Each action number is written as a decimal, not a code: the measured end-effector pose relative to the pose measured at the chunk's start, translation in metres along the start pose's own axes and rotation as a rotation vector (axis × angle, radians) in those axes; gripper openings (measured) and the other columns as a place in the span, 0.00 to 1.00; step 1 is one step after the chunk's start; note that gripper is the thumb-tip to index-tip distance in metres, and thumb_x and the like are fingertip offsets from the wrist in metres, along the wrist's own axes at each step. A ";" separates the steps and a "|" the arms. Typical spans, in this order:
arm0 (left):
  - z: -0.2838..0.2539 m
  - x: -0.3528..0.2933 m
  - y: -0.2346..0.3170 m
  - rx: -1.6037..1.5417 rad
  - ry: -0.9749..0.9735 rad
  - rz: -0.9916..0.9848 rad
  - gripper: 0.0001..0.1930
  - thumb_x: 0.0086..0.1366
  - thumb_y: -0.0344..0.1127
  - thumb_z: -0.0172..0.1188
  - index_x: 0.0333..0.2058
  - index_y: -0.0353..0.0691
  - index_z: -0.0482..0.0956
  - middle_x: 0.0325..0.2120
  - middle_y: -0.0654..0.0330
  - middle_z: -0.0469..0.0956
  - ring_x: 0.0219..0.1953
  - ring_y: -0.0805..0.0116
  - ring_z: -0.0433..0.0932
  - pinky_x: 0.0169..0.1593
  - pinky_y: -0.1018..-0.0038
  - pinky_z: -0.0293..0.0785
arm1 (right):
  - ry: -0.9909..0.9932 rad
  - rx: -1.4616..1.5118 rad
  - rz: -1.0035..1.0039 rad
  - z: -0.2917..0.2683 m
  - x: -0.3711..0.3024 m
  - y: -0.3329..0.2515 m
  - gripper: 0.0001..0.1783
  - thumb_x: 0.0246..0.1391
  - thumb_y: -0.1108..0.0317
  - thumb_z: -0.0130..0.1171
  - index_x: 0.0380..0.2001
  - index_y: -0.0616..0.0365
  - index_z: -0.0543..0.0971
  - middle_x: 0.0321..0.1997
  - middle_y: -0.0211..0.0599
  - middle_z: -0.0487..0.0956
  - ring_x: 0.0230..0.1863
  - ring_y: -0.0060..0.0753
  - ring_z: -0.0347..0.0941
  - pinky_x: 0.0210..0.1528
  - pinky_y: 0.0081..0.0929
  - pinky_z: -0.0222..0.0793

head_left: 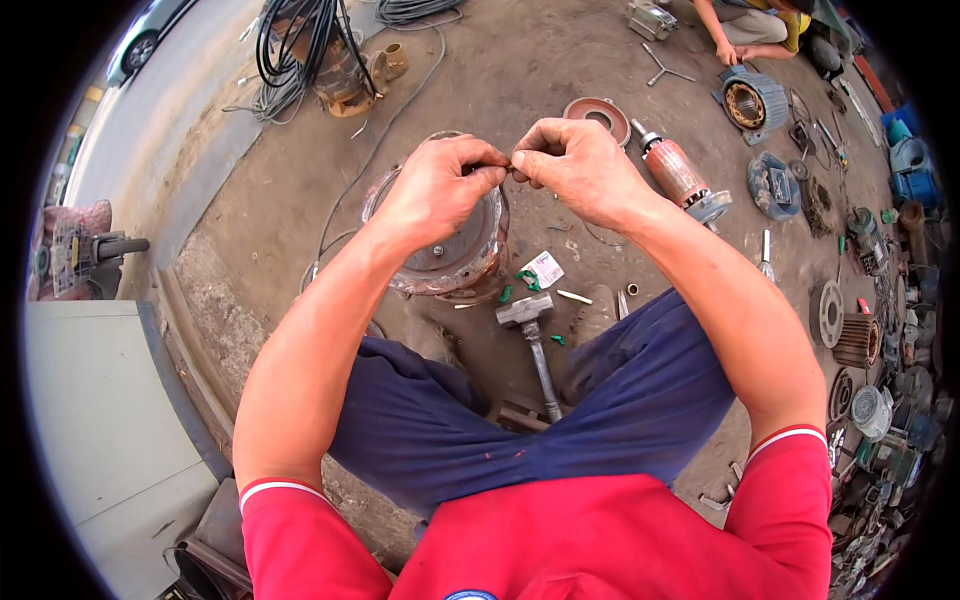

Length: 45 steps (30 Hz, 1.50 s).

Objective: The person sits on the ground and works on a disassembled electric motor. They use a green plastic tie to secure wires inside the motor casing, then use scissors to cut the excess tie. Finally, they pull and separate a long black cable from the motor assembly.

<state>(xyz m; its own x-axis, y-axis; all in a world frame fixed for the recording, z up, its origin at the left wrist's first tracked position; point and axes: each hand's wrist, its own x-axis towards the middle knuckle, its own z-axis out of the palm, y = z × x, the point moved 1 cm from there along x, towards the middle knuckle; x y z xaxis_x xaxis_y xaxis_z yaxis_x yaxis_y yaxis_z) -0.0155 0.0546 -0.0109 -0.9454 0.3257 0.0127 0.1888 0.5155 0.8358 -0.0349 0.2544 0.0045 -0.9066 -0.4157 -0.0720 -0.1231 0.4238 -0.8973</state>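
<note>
Both my hands are raised in front of me, fingertips meeting. My left hand (440, 190) pinches thumb against forefinger, and my right hand (585, 172) does the same right beside it. Whatever sits between the fingertips is too small and dark to make out. Under my left hand stands a round, worn metal motor housing (462, 252), its top partly hidden by the hand and forearm. Between my knees lies a sledgehammer (524, 312), head away from me. A small white packet (543, 269) and green scraps (528, 281) are on the ground near it.
Right of my hands lie a reddish ring-shaped cover (578, 110) and a motor rotor (676, 172). A co-worker (745, 30) crouches by a blue motor stator (760, 105). Many motor parts crowd the right edge. Black cables (300, 50) hang at upper left; a pale cabinet (110, 400) stands left.
</note>
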 end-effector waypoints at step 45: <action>0.002 -0.004 0.015 0.174 0.390 0.116 0.18 0.60 0.32 0.68 0.49 0.40 0.79 0.38 0.56 0.78 0.40 0.62 0.79 0.43 0.66 0.75 | 0.180 -0.461 -0.283 0.006 -0.007 -0.003 0.11 0.56 0.63 0.61 0.34 0.62 0.79 0.32 0.48 0.82 0.38 0.51 0.81 0.41 0.43 0.75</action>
<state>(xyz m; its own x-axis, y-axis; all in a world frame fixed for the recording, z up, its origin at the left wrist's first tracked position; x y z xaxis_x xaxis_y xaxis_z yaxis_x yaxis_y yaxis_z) -0.0088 0.0626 0.0001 -0.9384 0.0828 0.3356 0.3102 0.6301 0.7119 -0.0258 0.2509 0.0052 -0.8624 -0.4374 0.2550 -0.4977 0.6400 -0.5855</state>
